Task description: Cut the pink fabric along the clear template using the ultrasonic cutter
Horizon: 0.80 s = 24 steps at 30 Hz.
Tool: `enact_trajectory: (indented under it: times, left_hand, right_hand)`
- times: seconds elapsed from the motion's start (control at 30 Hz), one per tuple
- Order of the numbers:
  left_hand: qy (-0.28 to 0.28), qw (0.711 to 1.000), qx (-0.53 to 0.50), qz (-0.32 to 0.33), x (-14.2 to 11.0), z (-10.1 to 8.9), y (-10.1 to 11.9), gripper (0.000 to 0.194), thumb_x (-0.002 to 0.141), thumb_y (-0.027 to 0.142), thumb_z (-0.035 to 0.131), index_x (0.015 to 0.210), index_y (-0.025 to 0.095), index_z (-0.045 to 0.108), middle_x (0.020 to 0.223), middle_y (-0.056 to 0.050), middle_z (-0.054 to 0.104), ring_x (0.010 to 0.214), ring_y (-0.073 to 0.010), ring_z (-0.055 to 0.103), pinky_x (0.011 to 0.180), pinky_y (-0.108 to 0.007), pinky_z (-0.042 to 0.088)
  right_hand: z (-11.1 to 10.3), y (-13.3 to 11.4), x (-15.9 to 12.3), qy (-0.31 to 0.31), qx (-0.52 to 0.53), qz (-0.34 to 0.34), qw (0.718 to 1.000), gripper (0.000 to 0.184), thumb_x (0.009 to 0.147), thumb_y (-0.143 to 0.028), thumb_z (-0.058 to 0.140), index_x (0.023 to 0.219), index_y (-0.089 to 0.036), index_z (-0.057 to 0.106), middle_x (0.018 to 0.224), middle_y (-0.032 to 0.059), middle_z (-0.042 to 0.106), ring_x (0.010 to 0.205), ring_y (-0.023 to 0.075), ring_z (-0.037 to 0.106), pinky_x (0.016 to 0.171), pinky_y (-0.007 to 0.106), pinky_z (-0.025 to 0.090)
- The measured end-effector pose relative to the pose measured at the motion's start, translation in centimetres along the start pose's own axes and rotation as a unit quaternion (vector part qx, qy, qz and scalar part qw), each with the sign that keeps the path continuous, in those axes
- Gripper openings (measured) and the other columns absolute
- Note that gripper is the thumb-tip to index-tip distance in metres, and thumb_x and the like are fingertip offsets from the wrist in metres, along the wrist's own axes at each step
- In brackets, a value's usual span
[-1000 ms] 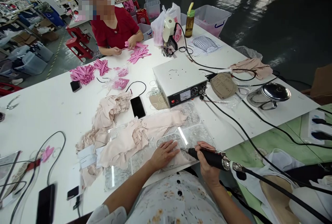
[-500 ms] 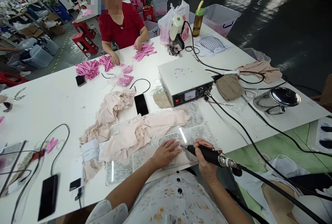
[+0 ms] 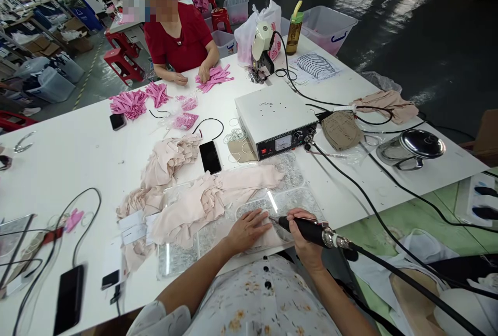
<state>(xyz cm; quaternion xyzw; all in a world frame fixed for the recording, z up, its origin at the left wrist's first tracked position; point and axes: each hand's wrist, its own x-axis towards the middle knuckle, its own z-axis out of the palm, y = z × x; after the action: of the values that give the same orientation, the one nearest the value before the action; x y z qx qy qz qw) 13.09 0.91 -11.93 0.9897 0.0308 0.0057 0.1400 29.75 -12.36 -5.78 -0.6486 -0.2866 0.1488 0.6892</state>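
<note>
A: "What lay furthest left of the work?"

B: "A ruffled heap of pale beige cloth (image 3: 165, 162) on the white tabletop (image 3: 97, 165), with white paper slips (image 3: 132, 228) at its lower end. Whether those pieces were finished or waiting could not be told."

A: "And next to it?"

B: "A long, loose stack of pale pink fabric (image 3: 194, 209) across a glossy clear panel with mottled grey patches (image 3: 305, 198). The same doubt held there — nothing marked a piece as done."

A: "Where was the piece in hand?"

B: "That single flat blush-coloured fabric piece (image 3: 274, 241) lay at the panel's front edge, partly beneath the left hand (image 3: 249, 231), which was palm down, fingers flat and slightly spread, pinching nothing."

A: "How far had it got?"

B: "Underway, by the look of it, but not finished. The metal tip of a black pen-shaped tool (image 3: 317, 234) stood just beside the left fingertips; contact was too small to tell. The right hand (image 3: 307, 253) pinched the barrel between thumb and fingers, a thick black cord (image 3: 392, 269) trailing off rightward."

A: "What remained?"

B: "Probably the rest of that piece — beyond it, the stacks gave no count."
</note>
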Motion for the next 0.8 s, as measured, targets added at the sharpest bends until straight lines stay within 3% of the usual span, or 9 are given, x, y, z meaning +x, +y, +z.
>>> enact_trajectory:
  times: [0.17,0.47,0.8]
  left_hand:
    - [0.0,1.0,0.007,0.003,0.0,-0.1,-0.1,0.036,0.101,0.023,0.044,0.136,0.029,0.05,0.153,-0.003,0.039,0.14,-0.0266,0.037,0.108,-0.043,0.038]
    - [0.002,1.0,0.011,0.007,-0.3,0.6,-0.3,0.036,0.105,0.027,0.037,0.14,0.022,0.045,0.151,-0.005,0.042,0.143,-0.024,0.033,0.111,-0.041,0.036]
    - [0.014,1.0,0.012,0.021,-0.4,0.5,-0.6,0.039,0.105,0.025,0.037,0.144,0.023,0.043,0.153,-0.007,0.039,0.145,-0.0245,0.029,0.112,-0.042,0.034]
  right_hand:
    - [0.1,-0.3,0.0,0.014,0.006,0.001,1.0,0.021,0.091,-0.034,0.063,0.103,-0.017,0.061,0.102,0.0045,0.063,0.097,0.0201,0.061,0.088,0.044,0.051]
    - [-2.4,-0.6,-1.0,0.043,0.01,0.013,0.999,0.015,0.089,-0.029,0.065,0.092,-0.016,0.059,0.092,0.0019,0.062,0.096,0.0204,0.061,0.093,0.047,0.048]
    - [-2.0,-0.4,-1.2,0.059,0.002,0.012,0.998,0.018,0.089,-0.034,0.064,0.091,-0.016,0.062,0.09,0.002,0.064,0.094,0.0195,0.063,0.091,0.045,0.05]
